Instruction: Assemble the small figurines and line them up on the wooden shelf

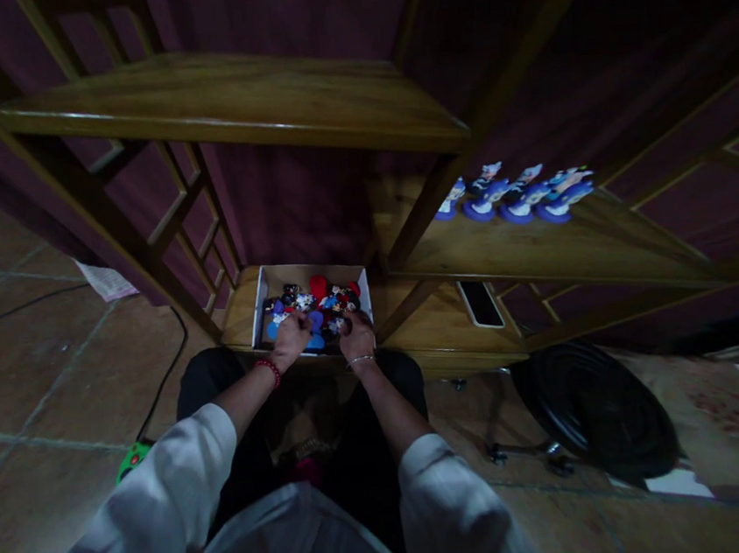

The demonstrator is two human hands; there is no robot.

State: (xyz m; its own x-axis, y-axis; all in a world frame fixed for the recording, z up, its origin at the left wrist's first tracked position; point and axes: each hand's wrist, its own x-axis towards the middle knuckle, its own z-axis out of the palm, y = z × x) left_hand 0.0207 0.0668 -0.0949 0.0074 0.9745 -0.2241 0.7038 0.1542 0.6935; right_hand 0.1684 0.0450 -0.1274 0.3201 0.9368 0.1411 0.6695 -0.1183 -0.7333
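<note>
An open shallow cardboard box (258, 316) sits on the low wooden shelf in front of me. Small figurines (304, 302) in black, white, red and blue lie jumbled inside it, several with round blue or purple bases. My left hand (291, 337) is over the near left part of the box, its fingers drawn together beside a purple round base (315, 320). At the near right corner, my right hand (357, 336) has its fingers curled in next to a small figurine (337, 324). What either hand grips is too small and dark to make out.
Several figurines on blue bases (519, 211) stand in rows on the higher shelf at right. Below them lies a dark phone-like slab with a white edge (480, 304). A wooden shelf board (225, 98) juts out above the box. A round black stool (595, 411) stands at right.
</note>
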